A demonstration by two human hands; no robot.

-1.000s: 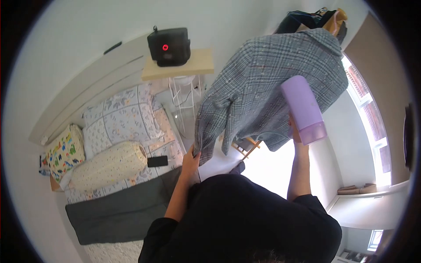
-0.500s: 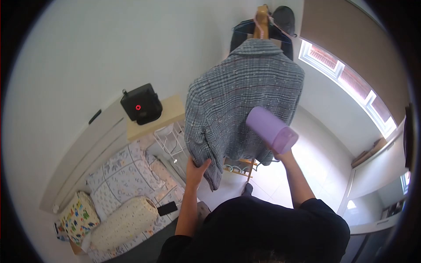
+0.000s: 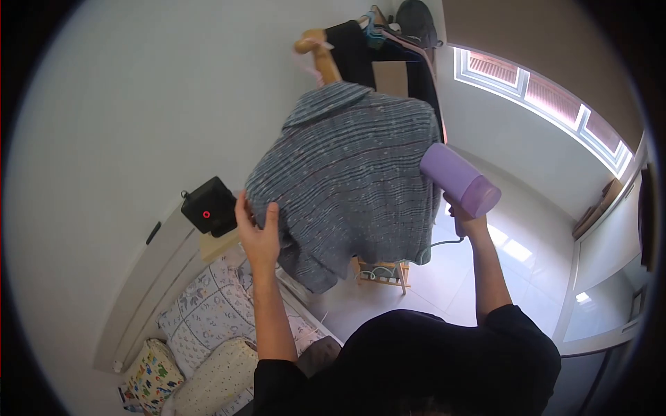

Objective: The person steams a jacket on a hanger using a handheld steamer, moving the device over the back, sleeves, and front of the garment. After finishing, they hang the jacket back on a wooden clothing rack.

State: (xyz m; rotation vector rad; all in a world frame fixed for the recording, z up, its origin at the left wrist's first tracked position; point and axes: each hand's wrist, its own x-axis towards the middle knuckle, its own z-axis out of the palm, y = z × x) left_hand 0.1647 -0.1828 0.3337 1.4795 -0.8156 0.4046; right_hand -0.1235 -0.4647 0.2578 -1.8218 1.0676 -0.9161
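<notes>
A grey plaid jacket hangs from a wooden rack, its back turned toward me. My left hand touches the jacket's left sleeve side, fingers spread. Wrapped round the handle of a purple handheld steamer-like device is my right hand. The device's wide end is close to the right edge of the jacket. A thin cord runs from near its handle toward the rack.
Dark clothes and a black cap hang behind. At left are a black box-shaped device, a wooden shelf and a bed with pillows. A window is at right.
The jacket has turned and shifted left. My left hand has moved up along it and its fingers have opened. The purple device has moved right and slightly up in my right hand.
</notes>
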